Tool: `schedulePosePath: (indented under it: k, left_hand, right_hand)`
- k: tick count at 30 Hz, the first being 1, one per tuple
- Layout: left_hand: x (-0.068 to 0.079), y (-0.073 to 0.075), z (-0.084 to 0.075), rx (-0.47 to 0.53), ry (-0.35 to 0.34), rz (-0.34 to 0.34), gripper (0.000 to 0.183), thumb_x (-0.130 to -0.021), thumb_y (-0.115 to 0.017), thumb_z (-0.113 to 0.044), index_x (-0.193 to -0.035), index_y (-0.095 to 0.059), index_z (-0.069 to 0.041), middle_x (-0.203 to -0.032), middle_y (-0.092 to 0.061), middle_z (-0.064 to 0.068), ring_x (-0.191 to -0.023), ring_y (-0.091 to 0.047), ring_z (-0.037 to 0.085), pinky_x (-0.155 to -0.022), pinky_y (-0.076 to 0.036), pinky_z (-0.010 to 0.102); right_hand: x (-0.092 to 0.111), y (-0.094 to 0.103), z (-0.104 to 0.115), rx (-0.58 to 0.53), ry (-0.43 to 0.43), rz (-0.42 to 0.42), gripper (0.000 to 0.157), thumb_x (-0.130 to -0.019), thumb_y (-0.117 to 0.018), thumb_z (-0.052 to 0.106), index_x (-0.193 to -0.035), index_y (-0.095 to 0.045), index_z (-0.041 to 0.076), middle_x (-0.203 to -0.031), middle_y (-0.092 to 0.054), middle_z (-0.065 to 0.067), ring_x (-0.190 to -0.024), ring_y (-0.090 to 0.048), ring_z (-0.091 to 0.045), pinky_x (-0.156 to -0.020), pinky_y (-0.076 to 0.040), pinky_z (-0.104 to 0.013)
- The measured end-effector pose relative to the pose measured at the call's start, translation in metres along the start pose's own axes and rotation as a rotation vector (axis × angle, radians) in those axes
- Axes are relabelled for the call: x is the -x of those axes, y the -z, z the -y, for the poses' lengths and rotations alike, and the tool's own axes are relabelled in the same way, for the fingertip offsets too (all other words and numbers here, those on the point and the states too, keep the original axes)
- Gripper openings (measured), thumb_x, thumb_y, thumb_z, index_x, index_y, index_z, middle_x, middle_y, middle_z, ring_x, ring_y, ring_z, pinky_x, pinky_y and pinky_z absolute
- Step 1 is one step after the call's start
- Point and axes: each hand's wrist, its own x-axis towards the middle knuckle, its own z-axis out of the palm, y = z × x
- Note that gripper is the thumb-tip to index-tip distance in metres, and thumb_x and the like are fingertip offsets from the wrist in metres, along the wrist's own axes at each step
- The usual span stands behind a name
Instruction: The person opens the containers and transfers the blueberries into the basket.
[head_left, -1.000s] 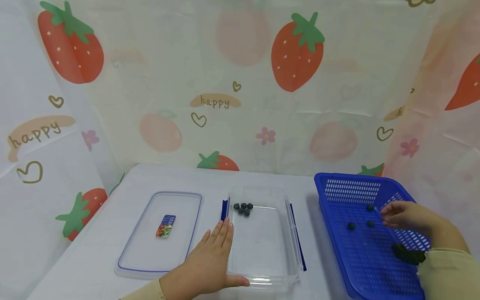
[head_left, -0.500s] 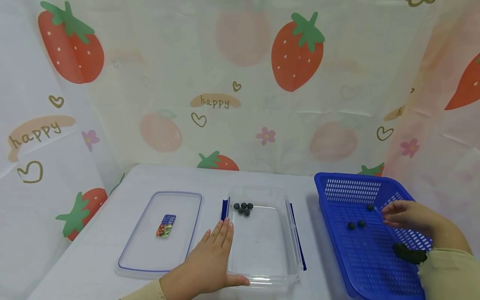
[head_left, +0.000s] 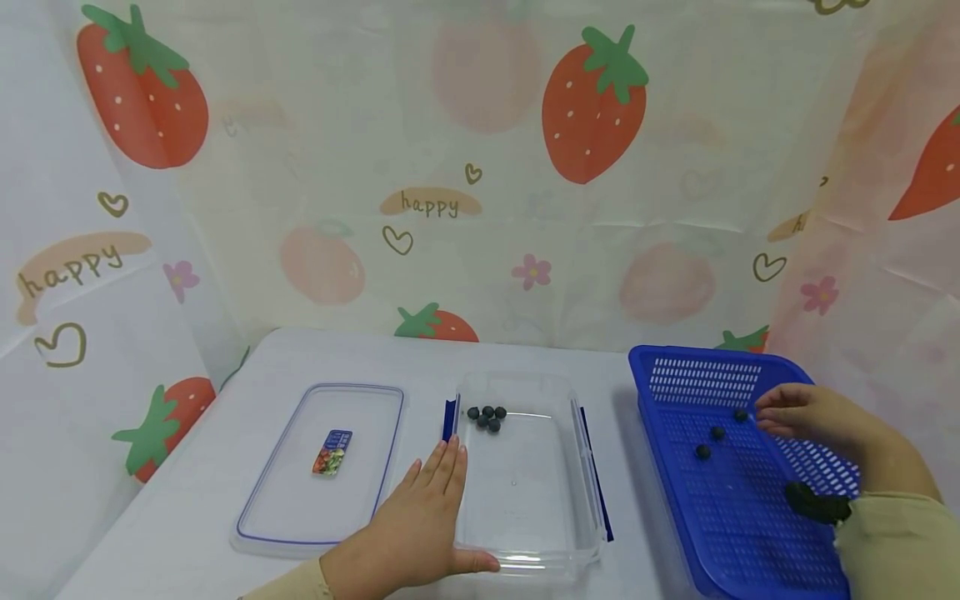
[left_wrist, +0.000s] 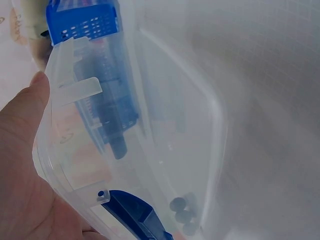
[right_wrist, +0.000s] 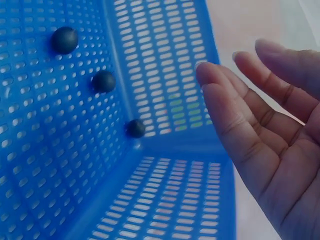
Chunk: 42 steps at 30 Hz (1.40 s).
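My left hand (head_left: 408,525) lies along the near left corner of a clear plastic container (head_left: 517,500), fingers straight against its side and thumb at its front. Several blueberries (head_left: 487,417) are clustered in that container's far left corner. Over the blue basket (head_left: 678,500) at the right, my right hand (head_left: 813,417) hovers with loosely bent fingers and nothing in them. Three blueberries (right_wrist: 103,81) lie apart on the basket floor, below those fingers in the right wrist view. A dark green, cucumber-like piece (head_left: 813,504) sits near the right sleeve, partly hidden by it.
To the left of the container lies a clear lid (head_left: 270,508) with a blue seal and a small printed label (head_left: 332,452). Blue latches (head_left: 596,475) stick out from the container's sides. A patterned cloth hangs behind the white table (head_left: 187,533).
One blueberry in the basket has rolled left and then away, ending between the other two. My right hand has shifted slightly up and left. The left hand stays put.
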Motion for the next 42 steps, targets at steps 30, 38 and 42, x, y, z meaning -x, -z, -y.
schedulePosePath:
  k: [30,38,42]
  left_hand:
    - [-0.001,-0.001,0.000,-0.002,0.010,0.015,0.120,-0.066,-0.039,-0.084,-0.145,-0.010,0.001,-0.152,-0.004,0.017,-0.139,-0.006,0.031,-0.107,-0.019,0.051]
    - [-0.002,-0.001,0.001,-0.002,0.010,0.017,0.121,-0.065,-0.037,-0.085,-0.146,-0.009,0.000,-0.152,-0.003,0.017,-0.139,-0.005,0.030,-0.107,-0.018,0.051]
    - [-0.001,-0.002,0.000,-0.002,0.008,0.012,0.121,-0.065,-0.037,-0.085,-0.145,-0.010,0.001,-0.152,-0.003,0.017,-0.139,-0.006,0.030,-0.107,-0.019,0.051]
  right_hand:
    - [-0.071,-0.077,0.113,-0.035,0.229,0.061,0.036,-0.093,-0.053,0.018,-0.113,-0.047,-0.012,-0.107,-0.057,-0.020,-0.096,-0.062,-0.022,-0.082,-0.050,-0.031]
    - [-0.093,-0.108,0.136,-0.029,0.259,0.107,0.029,-0.090,-0.058,0.014,-0.109,-0.053,-0.007,-0.101,-0.059,-0.016,-0.092,-0.063,-0.020,-0.083,-0.050,-0.035]
    - [-0.100,-0.123,0.147,0.001,0.274,0.118,0.026,-0.089,-0.060,0.017,-0.107,-0.056,-0.003,-0.101,-0.060,-0.017,-0.094,-0.062,-0.025,-0.085,-0.048,-0.040]
